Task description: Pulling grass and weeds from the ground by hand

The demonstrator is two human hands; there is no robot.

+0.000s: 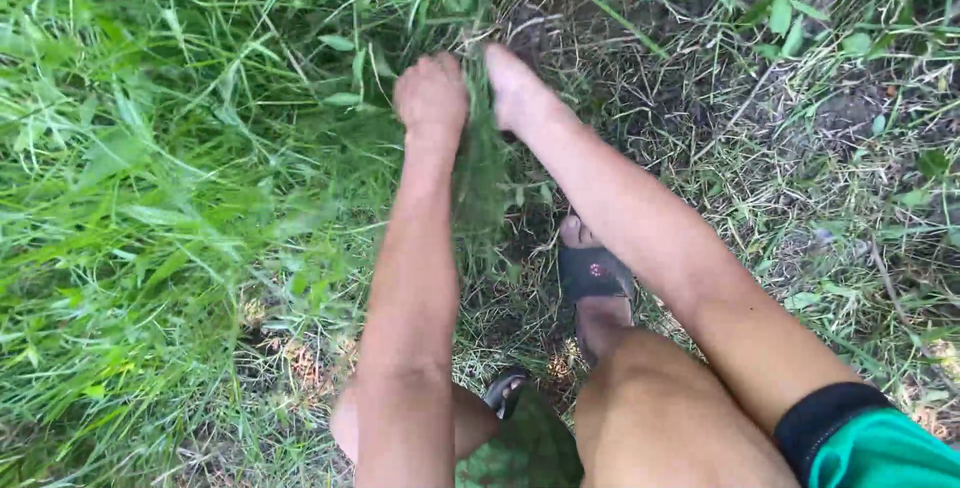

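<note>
While crouched, gripped grass tuft (480, 138) betw. both fists — left hand (432, 96) shut, right hand (512, 88) closed on blades. Prob. light, limp, slippery — best held low nr roots.

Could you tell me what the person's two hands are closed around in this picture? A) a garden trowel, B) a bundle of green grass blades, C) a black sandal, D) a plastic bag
B: the left hand and the right hand both close on a tuft of grass that hangs down between them, above the sandal on the person's foot.
</note>
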